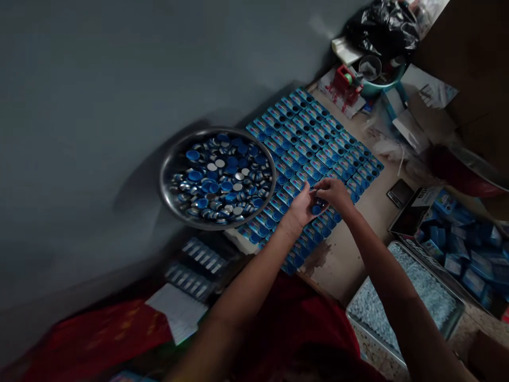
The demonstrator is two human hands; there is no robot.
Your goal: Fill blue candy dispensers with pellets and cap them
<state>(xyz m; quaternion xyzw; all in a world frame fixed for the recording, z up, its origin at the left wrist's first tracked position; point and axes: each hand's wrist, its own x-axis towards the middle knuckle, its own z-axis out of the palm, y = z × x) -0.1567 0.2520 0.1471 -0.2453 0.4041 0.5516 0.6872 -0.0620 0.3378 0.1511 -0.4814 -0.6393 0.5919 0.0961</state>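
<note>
My left hand and my right hand meet over the near right part of a large grid of small blue boxes laid flat on a board. Both hands are closed, fingers pinched together around a small blue cap held between them. A round metal bowl full of blue and silver caps sits just left of the grid, close to my left wrist.
A metal tray of pale small pieces lies at the lower right, beside a box of blue packets. A teal bowl, a red tape dispenser and a black bag crowd the far end. Dark strips lie near my lap.
</note>
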